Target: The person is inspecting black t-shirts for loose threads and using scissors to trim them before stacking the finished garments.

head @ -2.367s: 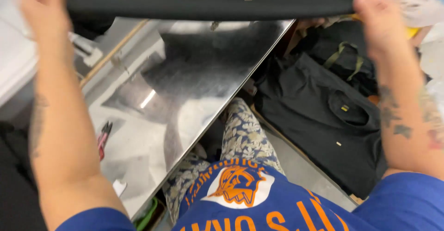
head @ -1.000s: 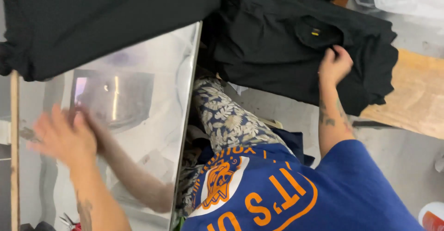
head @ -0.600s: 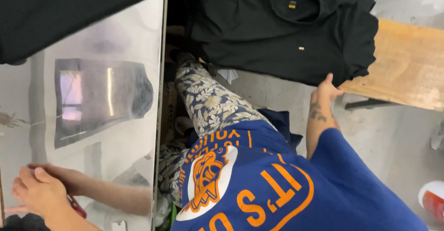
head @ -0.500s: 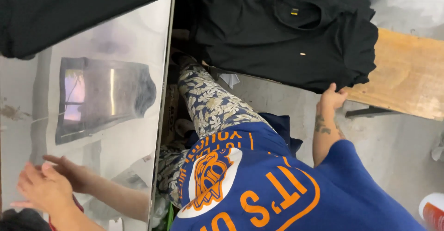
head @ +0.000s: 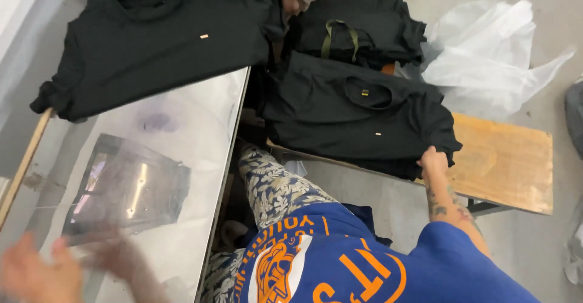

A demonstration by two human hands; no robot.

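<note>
Shiny metal table, wooden bench

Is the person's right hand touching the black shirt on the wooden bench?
Touching. The head view shows the right hand with its fingers on the lower corner of the black shirt on the bench.

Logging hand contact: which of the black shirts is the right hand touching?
The right hand grips the corner of the top shirt of the bench stack. The table shirt and the strapped bundle lie untouched.

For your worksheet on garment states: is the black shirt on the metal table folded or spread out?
Spread out. The shirt lies flat across the table, collar and both sleeves showing, one sleeve end bunched.
</note>
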